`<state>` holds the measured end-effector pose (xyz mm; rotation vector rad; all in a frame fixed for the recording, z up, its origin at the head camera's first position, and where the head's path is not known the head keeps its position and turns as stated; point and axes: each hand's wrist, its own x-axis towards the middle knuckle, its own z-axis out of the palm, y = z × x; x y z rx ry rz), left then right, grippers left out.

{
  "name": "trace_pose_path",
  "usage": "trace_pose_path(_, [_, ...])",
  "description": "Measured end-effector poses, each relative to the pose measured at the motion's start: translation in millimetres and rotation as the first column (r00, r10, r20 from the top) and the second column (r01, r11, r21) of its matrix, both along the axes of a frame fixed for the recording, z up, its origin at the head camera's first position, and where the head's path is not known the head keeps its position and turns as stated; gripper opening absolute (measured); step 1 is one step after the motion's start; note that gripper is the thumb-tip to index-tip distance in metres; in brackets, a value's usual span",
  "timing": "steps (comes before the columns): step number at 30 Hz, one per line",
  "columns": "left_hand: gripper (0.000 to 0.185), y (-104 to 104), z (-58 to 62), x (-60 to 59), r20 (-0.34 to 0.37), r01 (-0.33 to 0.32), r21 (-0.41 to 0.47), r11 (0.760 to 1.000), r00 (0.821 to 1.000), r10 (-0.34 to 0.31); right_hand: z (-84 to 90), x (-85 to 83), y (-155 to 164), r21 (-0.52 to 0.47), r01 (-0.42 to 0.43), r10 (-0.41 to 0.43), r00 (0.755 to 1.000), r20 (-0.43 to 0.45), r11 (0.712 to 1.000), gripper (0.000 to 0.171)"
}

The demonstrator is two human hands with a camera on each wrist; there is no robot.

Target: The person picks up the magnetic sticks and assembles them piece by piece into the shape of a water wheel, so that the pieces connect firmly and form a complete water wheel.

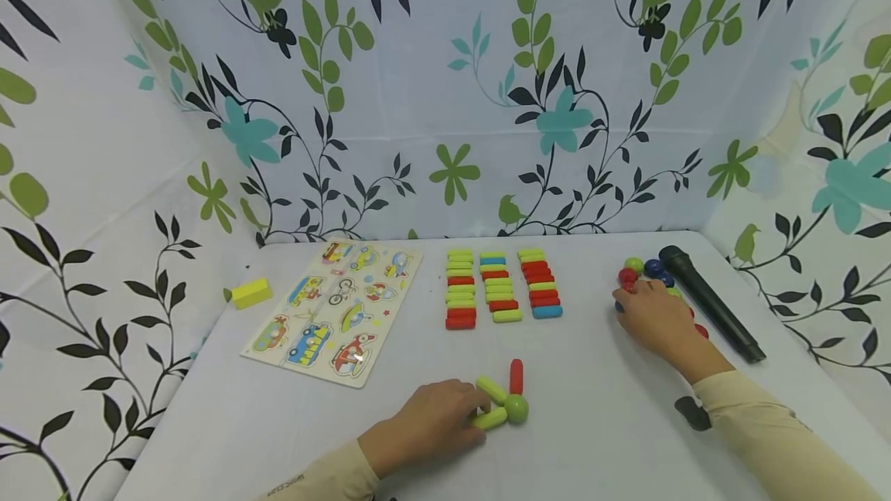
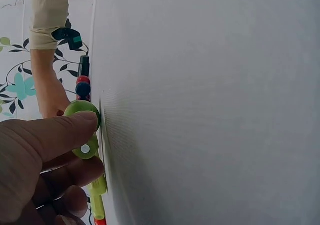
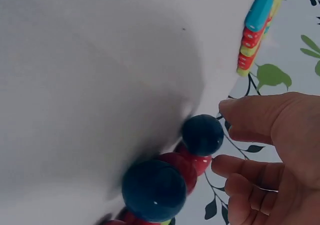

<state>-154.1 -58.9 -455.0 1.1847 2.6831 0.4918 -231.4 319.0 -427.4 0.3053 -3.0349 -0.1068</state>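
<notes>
On the white table, my left hand (image 1: 435, 416) pinches a light green stick (image 1: 491, 419) between thumb and fingers. That stick reaches a green ball (image 1: 517, 408); a second green stick (image 1: 491, 390) and a red stick (image 1: 516, 376) also meet the ball. In the left wrist view the thumb overlaps the green ball (image 2: 80, 107). My right hand (image 1: 650, 315) is over a cluster of coloured balls at the right. Its thumb and fingers are apart beside a dark blue ball (image 3: 202, 135), with a red ball (image 3: 180, 170) and a nearer blue ball (image 3: 154, 191) alongside.
Three columns of short green, red and blue sticks (image 1: 500, 287) lie mid-table. At the left is a picture puzzle board (image 1: 379, 308), with a yellow block (image 1: 252, 294) past it. A black rod with a wider head (image 1: 713, 306) lies right of the balls. Patterned cloth (image 1: 418, 99) surrounds the table.
</notes>
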Motion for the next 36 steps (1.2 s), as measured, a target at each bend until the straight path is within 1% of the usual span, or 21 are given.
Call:
trace_pose_path(3, [0.028,0.3,-1.1,0.1,0.004,0.000,-0.013,1.000,1.000,0.000,-4.6,0.2,2.9,-0.004,-0.003,0.003,1.000,0.006,1.000,0.038])
trace_pose_path(6, [0.030,0.5,-0.4,0.2,0.015,-0.006,-0.023,1.000,1.000,0.006,-8.3,-0.8,3.7,-0.006,-0.004,0.004,1.000,-0.010,1.000,0.038])
trace_pose_path(12, [0.030,-0.2,3.1,0.4,0.039,-0.004,-0.024,1.000,0.999,0.005,-10.0,-2.2,7.8,-0.019,-0.008,0.008,1.000,-0.016,1.000,0.039])
trace_pose_path(16, [0.029,-1.4,6.7,-4.0,0.081,-0.019,-0.015,1.000,0.996,0.020,-9.2,-3.4,6.1,-0.026,-0.001,0.001,1.000,-0.013,1.000,0.041])
trace_pose_path(18, [0.025,-1.8,7.8,-9.6,0.060,-0.039,-0.007,0.999,0.997,0.039,-8.0,-4.1,0.7,-0.028,-0.003,0.003,1.000,-0.022,1.000,0.042])
trace_pose_path(20, [0.021,-1.8,7.9,-16.9,0.012,-0.057,-0.001,0.998,0.998,0.057,-6.8,-5.9,-8.8,-0.044,-0.027,0.026,0.999,-0.025,0.999,0.043])
trace_pose_path(22, [0.021,-1.4,7.1,-24.3,-0.051,-0.059,0.002,0.998,0.997,0.059,-6.6,-8.3,-22.6,-0.069,-0.072,0.070,0.997,-0.030,0.995,0.044])
trace_pose_path(24, [0.027,-0.6,5.1,-30.7,-0.090,-0.044,-0.004,0.999,0.995,0.044,-6.8,-11.2,-38.3,-0.102,-0.132,0.131,0.991,-0.021,0.986,0.044])
trace_pose_path(26, [0.030,0.9,2.4,-35.3,-0.088,-0.021,-0.014,1.000,0.996,0.020,-8.7,-14.4,-52.9,-0.116,-0.199,0.198,0.980,-0.022,0.973,0.042])
trace_pose_path(29, [0.030,3.5,-2.4,-39.3,-0.071,0.007,-0.024,1.000,0.997,-0.009,-14.5,-18.5,-68.6,-0.101,-0.259,0.258,0.966,-0.018,0.961,0.037])
trace_pose_path(32, [0.027,6.0,-5.8,-40.9,-0.070,0.015,-0.032,0.999,0.997,-0.017,-21.2,-21.8,-76.5,-0.079,-0.270,0.270,0.963,-0.014,0.959,0.033])
trace_pose_path(36, [0.022,7.7,-5.0,-40.0,-0.085,0.003,-0.037,0.999,0.996,-0.006,-26.8,-24.7,-78.6,-0.083,-0.254,0.254,0.967,-0.010,0.964,0.032])
